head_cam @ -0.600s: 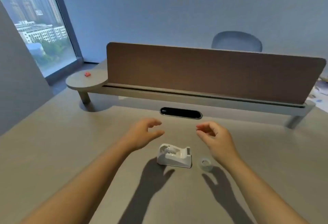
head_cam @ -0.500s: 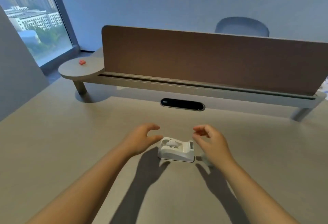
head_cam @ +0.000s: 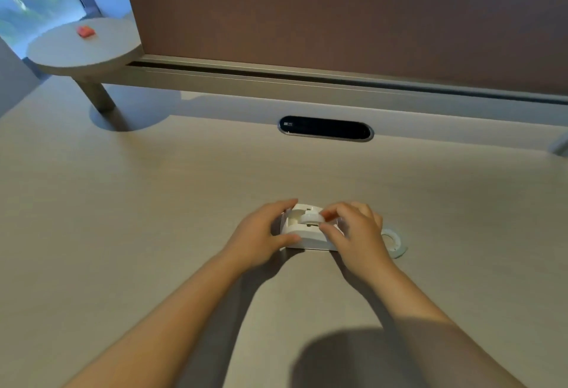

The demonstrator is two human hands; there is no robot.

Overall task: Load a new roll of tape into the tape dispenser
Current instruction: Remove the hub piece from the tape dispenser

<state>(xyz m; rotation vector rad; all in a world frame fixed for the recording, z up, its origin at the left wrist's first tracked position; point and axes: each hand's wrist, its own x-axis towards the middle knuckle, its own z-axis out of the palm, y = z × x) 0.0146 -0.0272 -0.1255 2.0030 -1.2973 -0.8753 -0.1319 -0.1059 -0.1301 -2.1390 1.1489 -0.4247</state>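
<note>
Now both hands are on the job: right hand (head_cam: 356,234) has thumb & fingertips pinched together on the small white plastic spool hub (head_cam: 311,219) sitting in the cradle, while left hand (head_cam: 261,234) is clamped round the left end of the white plastic tape dispenser (head_cam: 304,238), thumb on the near side, fingers over the far edge. Half a sec ago both hands hovered spread above it w/o contact, so the change is contact made; my read is the old core is about to be pulled out, i.e. step one, loading itself not begun. Hub looks seated or only slightly raised, can't tell which. New clear tape roll (head_cam: 392,240) lies flat on the pale wood-grain desk (head_cam: 153,203) just right of the dispenser, partly hidden behind the right hand, untouched, close to that wrist but not in the grip. Farther off: dark oval cable grommet (head_cam: 325,128), brown divider panel (head_cam: 338,9).
</note>
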